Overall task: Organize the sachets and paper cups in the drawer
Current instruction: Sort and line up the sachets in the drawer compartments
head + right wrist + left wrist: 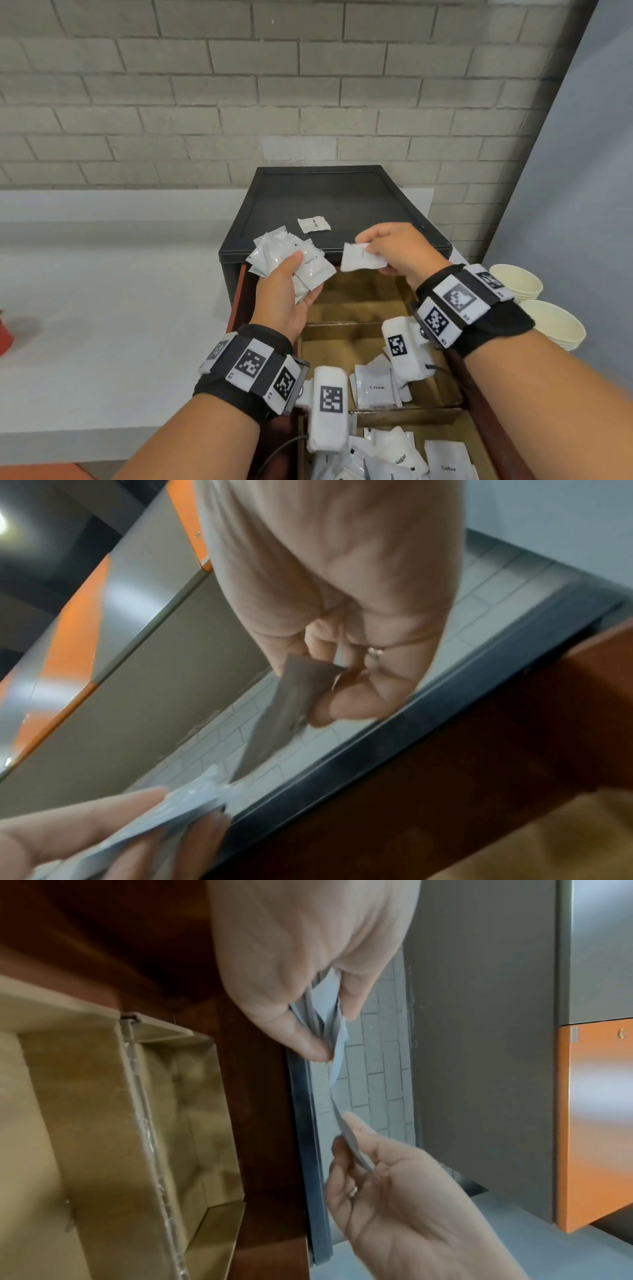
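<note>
My left hand [298, 274] grips a bundle of several white sachets [281, 255], thumb on top; one reads "Cream". My right hand [371, 250] pinches a single white sachet [359, 258] just right of the bundle, over the drawer's [455, 387] far end. In the left wrist view the left hand [334, 1026] clasps the bundle [330, 1007] and the right hand [377, 1177] holds its sachet [352, 1139] edge-on. The right wrist view shows the right hand [325, 685] pinching that sachet [281, 718]. Paper cups [517, 282] stand right of the drawer.
A lone sachet [313, 224] lies on the black box top [325, 192]. The open drawer has gold-lined compartments: a bare far one [359, 294], a middle one with Cream sachets [375, 387], a near one with Sugar and Coffee sachets [404, 459]. A white counter [102, 291] lies left.
</note>
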